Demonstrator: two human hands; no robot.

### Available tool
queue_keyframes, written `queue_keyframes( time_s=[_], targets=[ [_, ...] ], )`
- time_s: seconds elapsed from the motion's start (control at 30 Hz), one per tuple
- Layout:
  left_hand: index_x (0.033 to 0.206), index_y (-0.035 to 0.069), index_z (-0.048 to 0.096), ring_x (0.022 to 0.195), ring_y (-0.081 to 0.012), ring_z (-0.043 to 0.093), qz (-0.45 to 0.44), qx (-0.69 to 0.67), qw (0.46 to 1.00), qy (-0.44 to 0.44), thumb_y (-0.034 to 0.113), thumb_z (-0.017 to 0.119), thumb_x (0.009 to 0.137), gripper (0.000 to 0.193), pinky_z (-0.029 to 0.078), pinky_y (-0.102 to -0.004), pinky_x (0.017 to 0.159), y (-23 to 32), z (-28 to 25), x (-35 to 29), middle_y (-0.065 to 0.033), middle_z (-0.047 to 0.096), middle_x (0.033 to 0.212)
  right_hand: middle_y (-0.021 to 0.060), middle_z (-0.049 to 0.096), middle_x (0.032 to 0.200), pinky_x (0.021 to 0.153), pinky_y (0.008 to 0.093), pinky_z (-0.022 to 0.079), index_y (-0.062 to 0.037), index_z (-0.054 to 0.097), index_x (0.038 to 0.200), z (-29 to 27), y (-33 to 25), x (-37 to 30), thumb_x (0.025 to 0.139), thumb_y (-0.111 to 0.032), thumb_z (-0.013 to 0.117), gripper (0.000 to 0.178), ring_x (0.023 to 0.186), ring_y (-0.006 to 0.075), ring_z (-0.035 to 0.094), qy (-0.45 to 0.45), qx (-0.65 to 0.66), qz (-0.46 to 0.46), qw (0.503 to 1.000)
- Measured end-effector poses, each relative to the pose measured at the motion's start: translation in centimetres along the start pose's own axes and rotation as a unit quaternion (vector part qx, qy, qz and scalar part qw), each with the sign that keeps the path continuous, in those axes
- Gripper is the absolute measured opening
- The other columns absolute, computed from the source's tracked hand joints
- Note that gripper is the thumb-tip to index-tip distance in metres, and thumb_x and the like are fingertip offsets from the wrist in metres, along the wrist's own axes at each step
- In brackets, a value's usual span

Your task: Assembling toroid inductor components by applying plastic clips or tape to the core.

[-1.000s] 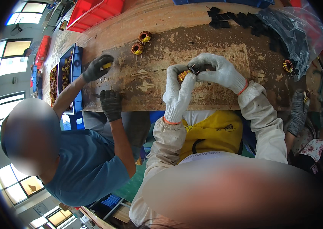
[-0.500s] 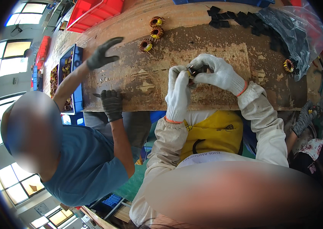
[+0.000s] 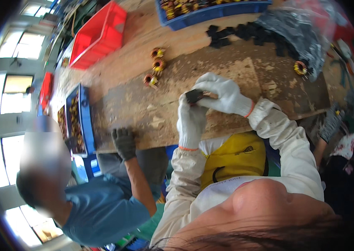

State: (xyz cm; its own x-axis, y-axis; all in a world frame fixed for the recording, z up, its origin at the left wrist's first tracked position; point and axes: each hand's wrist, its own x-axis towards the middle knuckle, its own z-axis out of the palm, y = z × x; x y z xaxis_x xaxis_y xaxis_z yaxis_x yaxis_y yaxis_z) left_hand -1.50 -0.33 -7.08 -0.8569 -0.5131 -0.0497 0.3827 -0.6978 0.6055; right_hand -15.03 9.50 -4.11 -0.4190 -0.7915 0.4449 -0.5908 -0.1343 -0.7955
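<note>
Both my hands wear white knit gloves with orange cuffs and meet over the worn board on the table. Between their fingertips is a small black square piece (image 3: 194,96). My left hand (image 3: 191,125) is closed at the piece's lower left edge. From the right, my right hand (image 3: 225,95) pinches it with thumb and fingers. Whatever lies under the piece is hidden. Beyond my hands, to the left, three copper-wound ring coils (image 3: 158,65) with yellow parts stand in a row. One more ring coil (image 3: 300,67) lies to the right.
Black square pieces (image 3: 252,33) are strewn at the back beside a clear plastic bag (image 3: 311,46). A blue tray (image 3: 218,16) of coils and a red bin (image 3: 97,37) stand behind. At left are another blue tray (image 3: 85,121) and a co-worker's grey-gloved hand (image 3: 124,144).
The view has shifted, showing more of the far tray. A black square piece now shows between my fingers, where a yellow-marked part showed before. The co-worker's far hand has left the table.
</note>
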Motion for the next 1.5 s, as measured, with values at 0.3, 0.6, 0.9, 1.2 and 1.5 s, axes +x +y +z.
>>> queue_keyframes(
  time_s=[0.3, 0.6, 0.9, 1.2, 1.5],
  targets=[
    [0.133, 0.003, 0.052, 0.112, -0.0271, 0.058, -0.071, 0.107, 0.992, 0.0, 0.039, 0.056, 0.097, 0.05, 0.046, -0.0497, 0.097, 1.1, -2.1, -1.0, -0.0122, 0.061, 0.124, 0.0029, 0.064, 0.111, 0.089, 0.033, 0.051, -0.0184, 0.068, 0.115, -0.8, 0.6, -0.2, 0.085, -0.021, 0.074, 0.031, 0.102, 0.0238, 0.063, -0.082, 0.044, 0.019, 0.995],
    [0.133, 0.006, 0.05, 0.112, -0.0313, 0.059, -0.099, 0.07, 0.992, -0.036, 0.04, 0.06, 0.096, 0.052, 0.044, -0.0506, 0.1, 1.3, -3.2, -1.3, -0.0128, 0.059, 0.129, 0.0042, 0.065, 0.115, 0.092, 0.0333, 0.05, -0.0191, 0.066, 0.119, -0.6, 1.9, -0.5, 0.087, -0.024, 0.072, 0.033, 0.108, 0.0241, 0.063, -0.114, 0.084, 0.027, 0.99],
    [0.132, 0.005, 0.049, 0.111, -0.0307, 0.059, -0.05, 0.133, 0.99, -0.012, 0.034, 0.056, 0.099, 0.045, 0.046, -0.0483, 0.098, 0.9, -3.1, -1.9, -0.0123, 0.059, 0.125, 0.0064, 0.068, 0.116, 0.092, 0.0327, 0.051, -0.0169, 0.067, 0.12, -0.4, 2.3, -0.5, 0.087, -0.024, 0.072, 0.034, 0.105, 0.023, 0.065, -0.13, 0.106, 0.046, 0.985],
    [0.131, 0.004, 0.048, 0.111, -0.025, 0.056, -0.012, 0.184, 0.983, 0.021, 0.03, 0.059, 0.096, 0.045, 0.048, -0.045, 0.097, 0.2, -2.6, -2.0, -0.0105, 0.055, 0.126, 0.0064, 0.068, 0.116, 0.093, 0.0334, 0.05, -0.0146, 0.065, 0.122, -0.8, 1.8, -0.3, 0.095, -0.034, 0.062, 0.033, 0.108, 0.021, 0.064, -0.175, 0.145, 0.124, 0.966],
    [0.128, 0.003, 0.049, 0.11, -0.0255, 0.057, 0.017, 0.197, 0.98, 0.027, 0.025, 0.061, 0.095, 0.042, 0.048, -0.0441, 0.096, -0.2, -2.0, -2.3, -0.0133, 0.055, 0.125, 0.0062, 0.071, 0.11, 0.089, 0.0306, 0.05, -0.0147, 0.068, 0.118, -1.2, 1.8, -0.2, 0.091, -0.038, 0.064, 0.036, 0.1, 0.0184, 0.066, -0.182, 0.148, 0.15, 0.96]
  ],
)
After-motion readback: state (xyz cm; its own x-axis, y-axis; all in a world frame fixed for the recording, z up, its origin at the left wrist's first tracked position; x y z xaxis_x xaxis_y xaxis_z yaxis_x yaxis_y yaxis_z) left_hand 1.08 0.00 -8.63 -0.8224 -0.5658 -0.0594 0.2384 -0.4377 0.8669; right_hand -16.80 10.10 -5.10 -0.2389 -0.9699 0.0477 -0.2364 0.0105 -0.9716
